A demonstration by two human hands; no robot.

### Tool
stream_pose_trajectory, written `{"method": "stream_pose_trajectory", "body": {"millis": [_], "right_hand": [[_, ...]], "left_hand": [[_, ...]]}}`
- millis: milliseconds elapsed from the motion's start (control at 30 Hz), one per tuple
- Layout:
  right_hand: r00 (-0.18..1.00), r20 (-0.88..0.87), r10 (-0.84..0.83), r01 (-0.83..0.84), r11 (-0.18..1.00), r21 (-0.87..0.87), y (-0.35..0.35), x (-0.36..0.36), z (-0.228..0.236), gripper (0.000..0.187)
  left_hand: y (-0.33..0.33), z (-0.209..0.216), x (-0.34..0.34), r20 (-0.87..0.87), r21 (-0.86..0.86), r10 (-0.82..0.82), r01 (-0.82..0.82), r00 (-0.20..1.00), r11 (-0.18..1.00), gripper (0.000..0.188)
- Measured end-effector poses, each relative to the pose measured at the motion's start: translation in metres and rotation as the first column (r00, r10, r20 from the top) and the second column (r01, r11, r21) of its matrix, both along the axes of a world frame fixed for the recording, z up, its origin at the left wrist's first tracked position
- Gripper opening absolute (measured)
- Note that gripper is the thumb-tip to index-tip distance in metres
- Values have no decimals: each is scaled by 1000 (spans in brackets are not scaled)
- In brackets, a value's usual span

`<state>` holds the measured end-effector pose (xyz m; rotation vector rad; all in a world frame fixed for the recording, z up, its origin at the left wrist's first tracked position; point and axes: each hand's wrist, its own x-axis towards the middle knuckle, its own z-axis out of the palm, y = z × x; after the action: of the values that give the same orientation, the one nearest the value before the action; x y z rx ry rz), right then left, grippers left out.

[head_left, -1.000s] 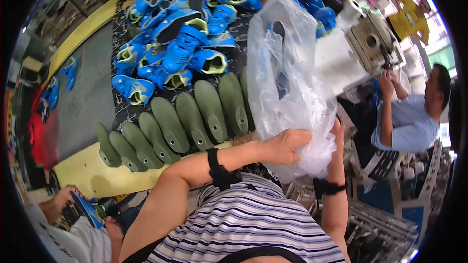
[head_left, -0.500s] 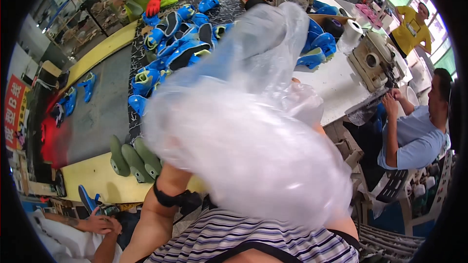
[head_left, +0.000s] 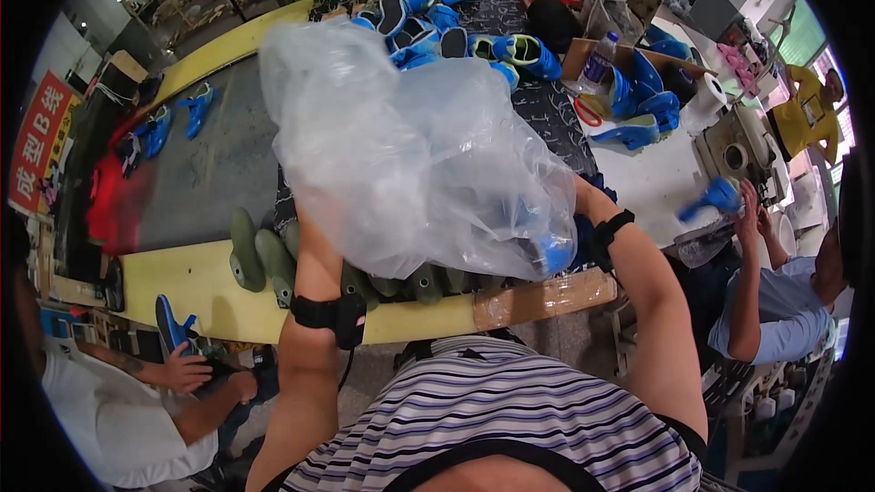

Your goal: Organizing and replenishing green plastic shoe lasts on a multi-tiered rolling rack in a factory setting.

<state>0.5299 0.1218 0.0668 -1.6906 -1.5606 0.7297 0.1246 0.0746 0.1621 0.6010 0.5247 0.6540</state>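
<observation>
Table (head_left: 551,123): black patterned cover, yellow edging (head_left: 214,296) near and far, grey surface (head_left: 214,187) left. Blue shoes (head_left: 444,17) heaped on cover, far side; more blue shoes on grey surface. Green foot-shaped forms (head_left: 274,260) along near edging, partly hidden. White table (head_left: 638,173), right: red-handled scissors (head_left: 586,111), cardboard box (head_left: 574,55), sewing machine (head_left: 735,155).

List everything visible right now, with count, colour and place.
plastic bag: one, translucent white, over the black tabletop
shoes: many, blue, black tabletop, left belt and right table
foot forms: several, green, near edge
sign: one, red, far left
scissors: one, red, right table
bottle: one, clear, right table
cardboard box: one, brown, right table
thread cone: one, white, right table
sewing machine: one, beige, right
other people: at least five, mixed colours, outer edges
own top: one, striped, bottom edge
own forearms: two, bare, black straps, ending at the bag; hands hidden
</observation>
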Motion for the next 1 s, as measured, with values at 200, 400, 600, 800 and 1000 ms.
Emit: {"method": "stream_pose_trajectory", "body": {"millis": [200,400,600,800,1000], "right_hand": [[647,-722,-244,143,969,-199,24,9,167,32],[773,-618,141,-165,986,19,60,-44,158,39],[302,-938,173,240,938,251,109,-47,208,24],[596,-705,384,-102,907,408,94,-65,274,35],[458,-770,444,-19,871,491,53,-105,280,26]], "left_hand": [[141,17,-5,-45,37,9,-7,999,999,33],[269,53,6,-70,112,11,-3,997,994,33],[275,61,4,-122,221,58,-30,991,975,34],[285,50,-63,-189,280,50,5,981,960,34],[257,14,-102,-261,319,-91,175,961,931,34]]}}
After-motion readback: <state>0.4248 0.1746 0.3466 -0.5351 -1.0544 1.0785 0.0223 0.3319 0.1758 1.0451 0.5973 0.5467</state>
